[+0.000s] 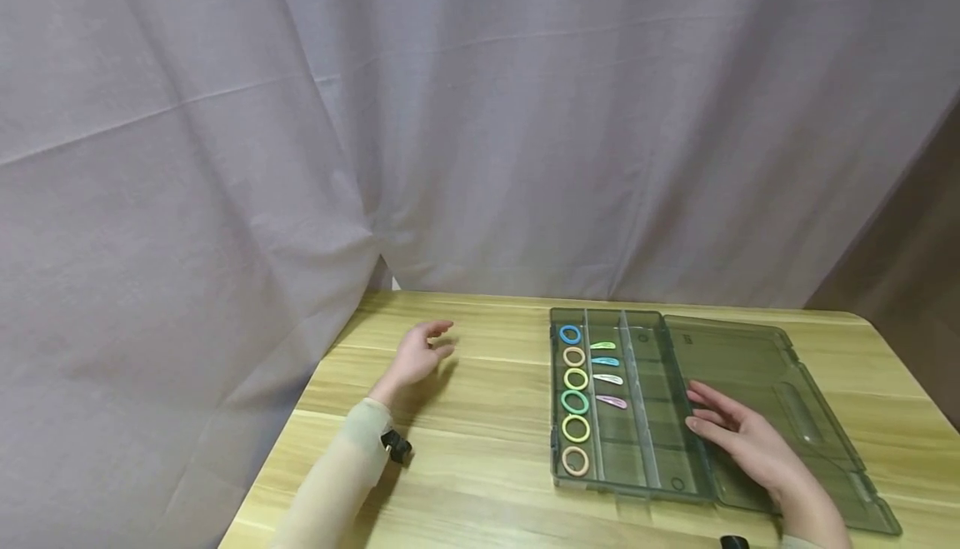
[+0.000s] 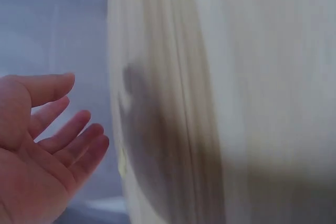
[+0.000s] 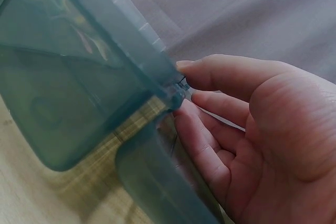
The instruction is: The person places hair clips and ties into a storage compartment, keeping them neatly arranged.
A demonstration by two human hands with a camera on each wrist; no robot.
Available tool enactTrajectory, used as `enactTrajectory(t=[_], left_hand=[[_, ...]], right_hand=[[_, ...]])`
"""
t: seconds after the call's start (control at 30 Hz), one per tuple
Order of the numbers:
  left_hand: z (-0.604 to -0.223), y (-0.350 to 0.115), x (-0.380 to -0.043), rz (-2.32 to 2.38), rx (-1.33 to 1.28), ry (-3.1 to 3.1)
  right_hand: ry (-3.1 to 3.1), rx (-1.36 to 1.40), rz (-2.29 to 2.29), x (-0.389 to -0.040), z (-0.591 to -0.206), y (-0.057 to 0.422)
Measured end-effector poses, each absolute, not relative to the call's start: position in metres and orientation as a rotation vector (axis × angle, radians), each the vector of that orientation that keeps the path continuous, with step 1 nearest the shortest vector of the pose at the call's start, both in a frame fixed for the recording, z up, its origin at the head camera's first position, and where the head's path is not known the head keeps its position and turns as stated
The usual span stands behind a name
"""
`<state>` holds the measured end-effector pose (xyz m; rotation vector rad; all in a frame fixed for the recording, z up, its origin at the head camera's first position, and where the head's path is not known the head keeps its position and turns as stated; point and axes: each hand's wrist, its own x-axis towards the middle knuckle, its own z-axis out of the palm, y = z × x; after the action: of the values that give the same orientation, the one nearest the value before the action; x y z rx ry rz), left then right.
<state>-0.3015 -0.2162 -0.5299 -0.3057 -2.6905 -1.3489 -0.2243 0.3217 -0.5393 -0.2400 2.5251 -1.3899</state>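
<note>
A translucent dark-green plastic case (image 1: 678,482) lies open on the table, its lid (image 1: 735,357) folded out to the right. Several coloured rings (image 1: 575,402) form a column in its leftmost section. Several snap hair clips (image 1: 606,361), green, blue, white and pink, lie in the middle section. My right hand (image 1: 757,449) is over the lid beside the hinge, its thumb and fingertips close to the hinge edge (image 3: 170,95); firm contact is hard to judge. Well left of the case, my left hand (image 1: 418,355) hovers above the table with loosely bent fingers, holding nothing.
Pale wooden tabletop (image 1: 480,416) surrounds the case. A grey curtain (image 1: 487,132) hangs behind the table's far edge and down its left side. Thin dividers (image 1: 637,399) run lengthwise through the case, and its right section shows bare floor.
</note>
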Motion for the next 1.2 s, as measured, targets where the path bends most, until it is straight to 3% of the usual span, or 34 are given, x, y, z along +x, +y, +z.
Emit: enactTrajectory(t=[0.37, 1.2], left_hand=[[-0.539, -0.263, -0.314, -1.31, -0.11, -2.62], [-0.542, -0.257, -0.327, -1.123, -0.122, -2.77]], right_hand=[[2.515, -0.248, -1.413, -0.224, -0.538, 0.32], [2.523, -0.226, -1.378, -0.225, -0.539, 0.322]])
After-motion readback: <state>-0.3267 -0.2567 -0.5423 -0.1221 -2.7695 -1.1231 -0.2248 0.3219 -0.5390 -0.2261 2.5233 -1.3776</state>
